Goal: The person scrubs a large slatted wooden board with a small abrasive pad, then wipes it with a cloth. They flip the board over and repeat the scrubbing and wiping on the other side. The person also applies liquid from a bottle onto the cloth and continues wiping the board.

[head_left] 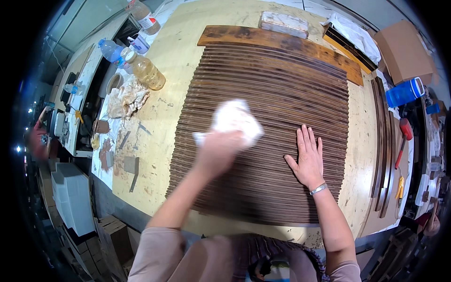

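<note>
While left hand [220, 149] clutches cloth [236, 116] over ribbed panel [265, 185], right hand [310, 162] rests flat on it

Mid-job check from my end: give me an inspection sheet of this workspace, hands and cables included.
Surface: pale tabletop, stained and spotted, plainly so at the left.
Job's things: dark ridged panel lies flat; white cloth over it, motion-blurred.
Clutter: bottles and stained rag at the left; brown plank along the panel's far edge; dark strips, red mallet and blue jug at the right.
Grip: left hand holds the cloth; right hand rests open on the panel.
Cables: nothing seen across the panel.
Surroundings: cardboard box at the far right; white container at the lower left; blurred person at the far left.
</note>
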The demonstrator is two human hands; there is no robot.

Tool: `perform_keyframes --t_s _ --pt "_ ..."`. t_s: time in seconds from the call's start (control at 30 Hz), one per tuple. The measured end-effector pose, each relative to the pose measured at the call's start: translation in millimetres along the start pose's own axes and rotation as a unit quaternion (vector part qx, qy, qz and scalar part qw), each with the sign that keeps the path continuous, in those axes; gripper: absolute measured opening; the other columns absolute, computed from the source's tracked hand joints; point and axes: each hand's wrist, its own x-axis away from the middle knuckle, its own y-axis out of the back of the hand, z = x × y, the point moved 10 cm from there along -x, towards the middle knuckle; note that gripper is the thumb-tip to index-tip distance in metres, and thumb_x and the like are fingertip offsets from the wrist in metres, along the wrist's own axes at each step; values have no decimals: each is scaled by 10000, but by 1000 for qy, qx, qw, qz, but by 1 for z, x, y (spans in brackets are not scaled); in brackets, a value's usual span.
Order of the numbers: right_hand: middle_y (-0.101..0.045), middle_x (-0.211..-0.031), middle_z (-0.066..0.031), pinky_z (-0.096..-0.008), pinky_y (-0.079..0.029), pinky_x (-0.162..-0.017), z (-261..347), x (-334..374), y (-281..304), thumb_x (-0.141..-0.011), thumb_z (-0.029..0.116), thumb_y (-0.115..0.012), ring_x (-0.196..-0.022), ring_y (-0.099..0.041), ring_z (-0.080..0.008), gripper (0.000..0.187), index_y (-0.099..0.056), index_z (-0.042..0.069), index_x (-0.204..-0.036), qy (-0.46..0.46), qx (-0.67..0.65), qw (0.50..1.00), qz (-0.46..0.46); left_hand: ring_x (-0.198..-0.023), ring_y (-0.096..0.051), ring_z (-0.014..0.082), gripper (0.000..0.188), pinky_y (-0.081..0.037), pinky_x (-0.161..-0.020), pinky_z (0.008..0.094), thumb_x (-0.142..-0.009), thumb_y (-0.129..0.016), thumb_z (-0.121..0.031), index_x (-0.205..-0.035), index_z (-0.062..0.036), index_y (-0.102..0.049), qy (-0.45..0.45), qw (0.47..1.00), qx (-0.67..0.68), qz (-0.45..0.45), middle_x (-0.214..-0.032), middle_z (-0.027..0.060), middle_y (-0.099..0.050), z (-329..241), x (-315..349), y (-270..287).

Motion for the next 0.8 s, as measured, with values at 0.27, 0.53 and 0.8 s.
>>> perform_keyframes --t_s 0.27,0.53,0.8 --pt "-190 -1687 -127 -527 -142 -1253 4 0 0 -918 480 -640 -1556 -175 -300 899 -237 49 -1597 7 17 1000 -9 -1051 -624 382 242 -496 -966 460 -918 -575 -35 -1130 29 -674 303 923 -42 -233 -1131 226 -660 101 78 132" --pt "-164 -1688 -167 -557 -81 -1253 38 82 31 -806 479 -760 -1565 -136 -335 1073 -199 28 -1601 31 -18 999 30 -1162 -623 215 525 -503 -892 465 -800 -752 -254 -1317 -277 -664 35 996 -8 79 -1397 -35 -615 -3 77 -19" --pt "-158 -1679 -209 -608 -81 -1225 22 237 -13 -693 486 -835 -1561 -124 -379 1232 -160 -3 -1600 -69 -38 995 56 -993 -656 252 295 -531 -878 358 -938 -615 -43 -1218 48 -623 416 885 51 -203 -1131 148 -649 151 178 146"
